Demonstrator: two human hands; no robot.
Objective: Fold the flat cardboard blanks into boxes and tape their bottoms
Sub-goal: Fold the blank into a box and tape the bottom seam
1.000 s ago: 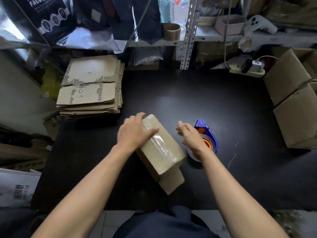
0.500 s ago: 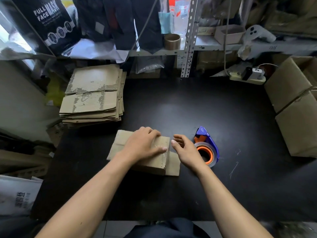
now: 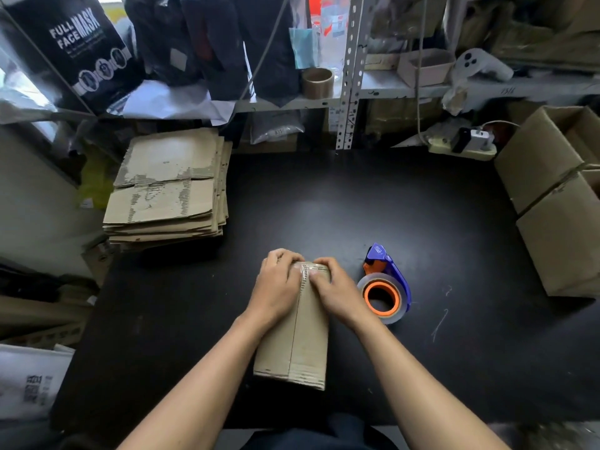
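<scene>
Head view is showing one small cardboard box lying on its side on the black table, just in front of the person. Both hands are pressing on its far end: the left hand is lying curled over the left edge with fingers bent down onto the cardboard, and the right hand is doing the same on the right, thumbs meeting at the middle seam where shiny clear tape is catching the light. Neither hand is gripping a tool; they seem to be smoothing the tape down, so this box looks nearly finished. Its near end is standing open with flaps out.

Just right of the right hand, a tape dispenser with a blue handle and orange core is resting untouched. Farther left, a stack of flat blanks is waiting, so plenty of folding appears to be left. At the right edge, larger boxes are sitting. On the shelf behind, a black package is reading "FULL FACE MASK"; smaller print there is unreadable.
</scene>
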